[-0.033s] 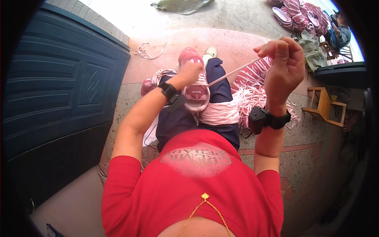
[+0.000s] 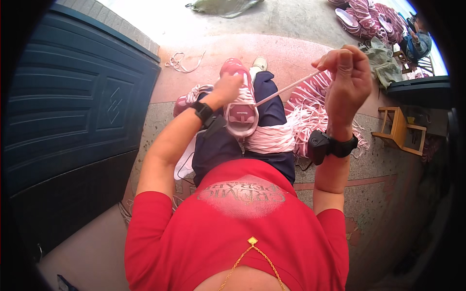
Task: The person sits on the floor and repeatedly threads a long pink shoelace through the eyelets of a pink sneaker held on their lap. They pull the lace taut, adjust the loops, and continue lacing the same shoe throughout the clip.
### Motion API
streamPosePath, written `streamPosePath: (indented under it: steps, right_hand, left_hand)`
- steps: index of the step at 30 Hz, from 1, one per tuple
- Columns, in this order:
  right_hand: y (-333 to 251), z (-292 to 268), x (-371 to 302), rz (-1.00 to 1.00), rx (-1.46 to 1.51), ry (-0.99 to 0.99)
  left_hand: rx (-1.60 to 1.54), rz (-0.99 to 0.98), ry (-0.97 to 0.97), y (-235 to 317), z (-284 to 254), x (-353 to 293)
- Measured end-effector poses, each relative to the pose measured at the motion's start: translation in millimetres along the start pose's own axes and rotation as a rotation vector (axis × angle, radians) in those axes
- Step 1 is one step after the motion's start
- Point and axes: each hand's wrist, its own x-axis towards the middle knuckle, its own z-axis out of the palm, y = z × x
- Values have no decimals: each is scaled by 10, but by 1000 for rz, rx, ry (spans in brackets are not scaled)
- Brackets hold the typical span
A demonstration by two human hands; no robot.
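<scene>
A pink sneaker (image 2: 242, 114) lies on my lap, its toe pointing away from me and its opening toward me. White laces cross its upper. My left hand (image 2: 227, 90) is closed at the left side of the laced part, its fingertips partly hidden. Raised at the right, my right hand (image 2: 347, 72) pinches the end of a pale shoelace (image 2: 286, 90). That lace runs taut and slanting down to the top eyelets on the sneaker's right side. Another laced pink sneaker (image 2: 182, 105) rests just left of my legs.
A bundle of pale laces (image 2: 270, 139) lies across my right thigh. Beside it, striped pink shoe parts and loose laces (image 2: 308, 114) are heaped. A wooden stool (image 2: 399, 128) stands at right, a dark blue door (image 2: 77, 92) at left. Another person (image 2: 420, 43) sits far right near piled pink shoes (image 2: 361, 19).
My left hand has shifted slightly left, uncovering more of the crossed laces. My right hand has barely moved, and the lace remains taut.
</scene>
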Motion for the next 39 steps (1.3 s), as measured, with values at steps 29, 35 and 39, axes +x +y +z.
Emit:
streamPosePath:
  steps: [29,35,39]
  right_hand:
    - [1787,731,-1887,78,-1296,-1025]
    - [1778,731,-1851,-126,-1354,-1108]
    - [1769,628,-1804,-95,-1009,-1141]
  left_hand:
    - [-1194,-512,-112,-364,-269,-594]
    - [-1244,-561,-61,-378,-242,-591]
    - [-1258,-567,-81,-362,-247,-575]
